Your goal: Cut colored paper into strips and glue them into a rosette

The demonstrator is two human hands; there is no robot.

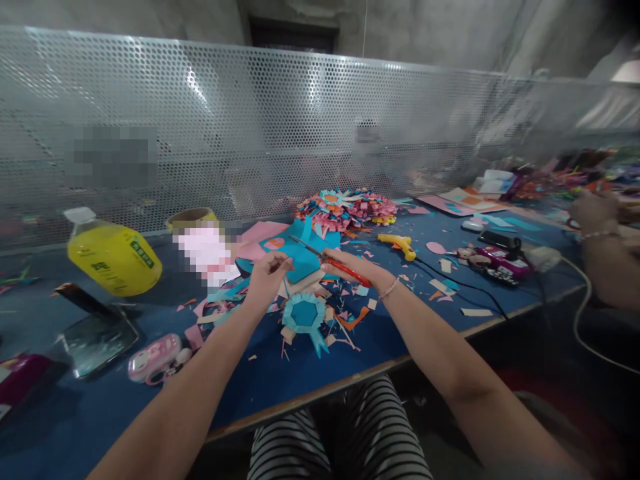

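My right hand (357, 265) holds a pair of scissors (347, 272) with red-orange handles, its blades pointing to the far left over blue paper (305, 257). Left of the blades, my left hand (270, 272) is closed in a pinch; what sits between the fingertips is too small to make out. Just below and between my hands lies a light blue paper rosette (304, 313) with a darker blue centre and ribbon tails. Pink paper (260, 240) with an orange circle on it lies beyond my left hand. Small paper scraps surround the rosette.
Behind the work stands a heap of colourful rosettes (350, 210). A yellow glue gun (397, 245) with a black cord lies to the right. Leftward are a yellow bottle (115, 257), a tape roll (193, 217) and a phone (100, 340). Another person's hand (595, 210) is at far right.
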